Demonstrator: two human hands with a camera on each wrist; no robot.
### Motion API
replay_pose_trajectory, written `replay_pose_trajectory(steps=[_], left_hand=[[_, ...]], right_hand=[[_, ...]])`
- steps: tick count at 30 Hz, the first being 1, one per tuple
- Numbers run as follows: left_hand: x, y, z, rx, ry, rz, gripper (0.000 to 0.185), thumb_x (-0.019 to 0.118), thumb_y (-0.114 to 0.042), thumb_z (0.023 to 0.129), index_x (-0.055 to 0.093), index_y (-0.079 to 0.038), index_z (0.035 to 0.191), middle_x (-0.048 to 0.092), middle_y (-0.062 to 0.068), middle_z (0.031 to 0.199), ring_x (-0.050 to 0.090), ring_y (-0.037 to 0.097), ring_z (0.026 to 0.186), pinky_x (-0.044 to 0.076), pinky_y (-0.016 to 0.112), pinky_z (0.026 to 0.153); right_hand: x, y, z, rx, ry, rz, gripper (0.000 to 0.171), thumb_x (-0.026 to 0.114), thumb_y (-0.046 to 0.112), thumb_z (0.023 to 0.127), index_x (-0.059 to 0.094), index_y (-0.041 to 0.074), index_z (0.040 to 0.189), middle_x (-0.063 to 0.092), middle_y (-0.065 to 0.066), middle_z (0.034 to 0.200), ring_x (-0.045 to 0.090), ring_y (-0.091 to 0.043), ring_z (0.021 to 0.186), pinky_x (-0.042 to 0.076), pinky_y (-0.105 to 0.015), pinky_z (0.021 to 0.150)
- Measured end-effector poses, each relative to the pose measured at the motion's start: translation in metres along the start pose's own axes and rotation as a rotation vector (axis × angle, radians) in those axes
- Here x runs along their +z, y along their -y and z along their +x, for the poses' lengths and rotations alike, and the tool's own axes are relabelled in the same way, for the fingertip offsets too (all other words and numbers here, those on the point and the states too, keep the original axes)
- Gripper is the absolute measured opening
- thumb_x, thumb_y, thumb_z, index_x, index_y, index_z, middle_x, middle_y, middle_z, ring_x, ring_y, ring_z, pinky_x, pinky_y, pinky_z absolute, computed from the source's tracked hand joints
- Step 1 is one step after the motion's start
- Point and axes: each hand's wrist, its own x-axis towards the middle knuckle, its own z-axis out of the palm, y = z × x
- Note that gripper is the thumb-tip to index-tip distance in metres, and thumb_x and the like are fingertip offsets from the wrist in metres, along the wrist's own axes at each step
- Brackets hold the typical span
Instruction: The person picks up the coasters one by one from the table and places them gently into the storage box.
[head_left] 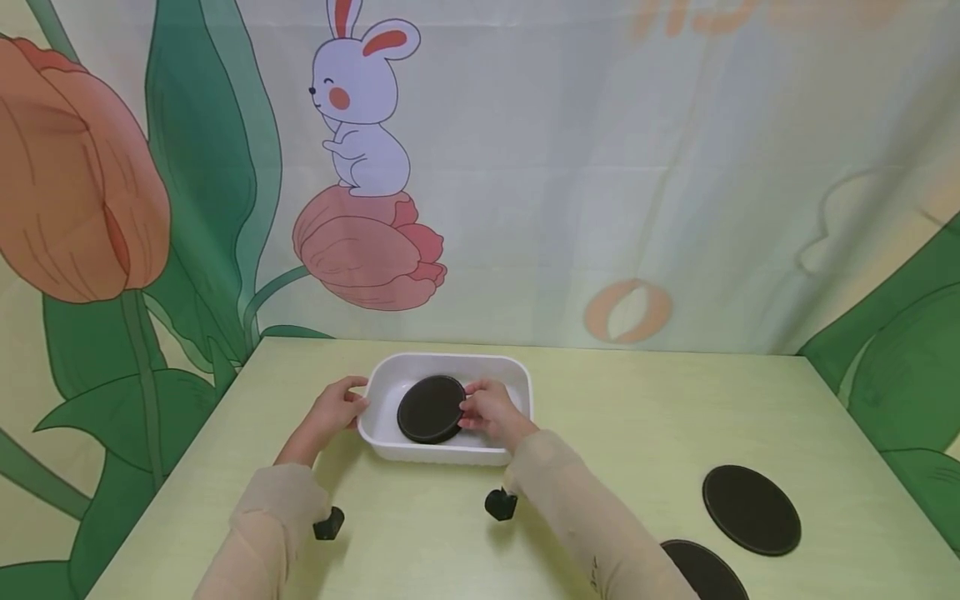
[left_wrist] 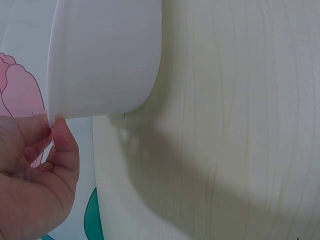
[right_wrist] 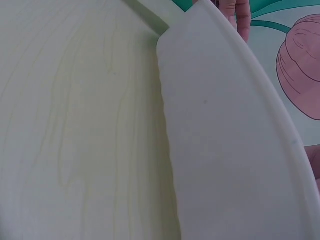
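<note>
Beige L sleeve (head_left: 258,525) & beige R sleeve (head_left: 592,533) come in at the bottom of the head view, nearest the lens, w/ a small black fitting (head_left: 328,523) by the L cuff & a similar one by the R cuff. L grip (head_left: 335,408) is pinched almost closed: thumb & fingertips nearly meet, w/ only the rim of a white rect. dish (head_left: 442,453) btwn them, at its L end; L wrist view shows this up close. R grip (head_left: 491,408) reaches in over the dish's R side, thumb & curled fingers only slightly apart, pinching the R edge of a black round disc (head_left: 431,408). That disc is inside the dish, approx. midway along, tilted; can't tell if another lies under it. R wrist view mostly gets the dish's long outer wall & the shadow along its base.

Dish is toward the far edge of a pale wood-grain bench (head_left: 615,417). Off to the R, well apart from it, a 2nd disc (head_left: 752,510) lies flat; a 3rd disc (head_left: 708,575) is just beside the R sleeve, partly cut off by the frame. Behind: printed backdrop (head_left: 525,167) w/ white rabbit (head_left: 367,142) on a pink tulip (head_left: 360,250), plus a big orange tulip (head_left: 75,175) far L.
</note>
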Motion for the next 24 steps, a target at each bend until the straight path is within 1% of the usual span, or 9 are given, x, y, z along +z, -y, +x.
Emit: replay_pose_trajectory(steps=[2, 4, 7, 10, 12, 17, 21, 24], left_hand=[[0.0, 0.0, 0.0, 0.0, 0.001, 0.002, 0.042, 0.046, -0.005, 0.09, 0.035, 0.0, 0.13, 0.05, 0.021, 0.102, 0.054, 0.023, 0.083, 0.05, 0.026, 0.066], [0.0, 0.001, 0.001, -0.005, 0.001, 0.002, 0.042, 0.046, -0.005, 0.09, 0.035, 0.0, 0.131, 0.05, 0.021, 0.104, 0.053, 0.023, 0.084, 0.05, 0.026, 0.066], [0.0, 0.0, 0.001, -0.009, 0.001, 0.008, 0.043, 0.046, -0.006, 0.09, 0.035, 0.0, 0.131, 0.05, 0.021, 0.105, 0.053, 0.023, 0.085, 0.049, 0.026, 0.066], [0.0, 0.0, 0.0, -0.003, 0.001, 0.012, 0.043, 0.046, -0.005, 0.09, 0.035, 0.001, 0.131, 0.05, 0.021, 0.104, 0.053, 0.025, 0.085, 0.049, 0.025, 0.065], [0.001, 0.0, 0.0, 0.002, -0.003, 0.01, 0.043, 0.047, -0.005, 0.09, 0.035, 0.001, 0.13, 0.05, 0.021, 0.102, 0.053, 0.025, 0.084, 0.048, 0.024, 0.063], [0.0, 0.0, -0.001, 0.006, -0.002, 0.011, 0.042, 0.047, -0.005, 0.09, 0.036, 0.001, 0.13, 0.051, 0.02, 0.101, 0.053, 0.024, 0.082, 0.046, 0.022, 0.061], [0.0, -0.001, -0.002, 0.007, -0.002, 0.014, 0.042, 0.047, -0.005, 0.09, 0.036, 0.001, 0.13, 0.051, 0.019, 0.1, 0.053, 0.023, 0.08, 0.046, 0.022, 0.061], [0.0, -0.001, -0.002, 0.014, -0.002, 0.015, 0.042, 0.047, -0.005, 0.09, 0.036, 0.001, 0.13, 0.051, 0.02, 0.099, 0.053, 0.024, 0.079, 0.046, 0.023, 0.06]], right_hand=[[0.003, -0.002, 0.003, 0.047, -0.03, -0.027, 0.029, 0.055, -0.013, 0.071, 0.051, 0.001, 0.096, 0.048, -0.009, 0.064, 0.05, -0.017, 0.049, 0.05, -0.031, 0.047], [0.01, 0.018, -0.025, 0.091, -0.079, -0.067, 0.034, 0.051, -0.015, 0.073, 0.049, -0.002, 0.103, 0.045, -0.007, 0.067, 0.047, -0.015, 0.05, 0.049, -0.028, 0.049], [0.015, 0.039, -0.057, 0.106, -0.077, -0.084, 0.035, 0.048, -0.015, 0.074, 0.046, -0.006, 0.108, 0.044, -0.005, 0.066, 0.045, -0.012, 0.051, 0.048, -0.025, 0.05], [0.017, 0.053, -0.078, 0.11, -0.068, -0.103, 0.033, 0.046, -0.014, 0.076, 0.046, -0.008, 0.109, 0.043, -0.004, 0.065, 0.044, -0.011, 0.053, 0.048, -0.024, 0.053], [0.017, 0.052, -0.079, 0.102, -0.072, -0.114, 0.03, 0.047, -0.013, 0.076, 0.047, -0.007, 0.106, 0.043, -0.004, 0.064, 0.044, -0.012, 0.053, 0.048, -0.025, 0.052], [0.014, 0.037, -0.061, 0.076, -0.088, -0.113, 0.025, 0.048, -0.013, 0.075, 0.049, -0.005, 0.099, 0.042, -0.006, 0.062, 0.043, -0.013, 0.05, 0.047, -0.024, 0.046], [0.015, 0.04, -0.061, 0.105, -0.099, -0.138, 0.033, 0.049, -0.013, 0.073, 0.049, -0.004, 0.105, 0.042, -0.004, 0.064, 0.043, -0.013, 0.051, 0.045, -0.024, 0.046], [0.015, 0.039, -0.058, 0.111, -0.106, -0.165, 0.034, 0.05, -0.012, 0.073, 0.05, -0.002, 0.105, 0.041, -0.004, 0.063, 0.042, -0.013, 0.05, 0.044, -0.024, 0.045]])
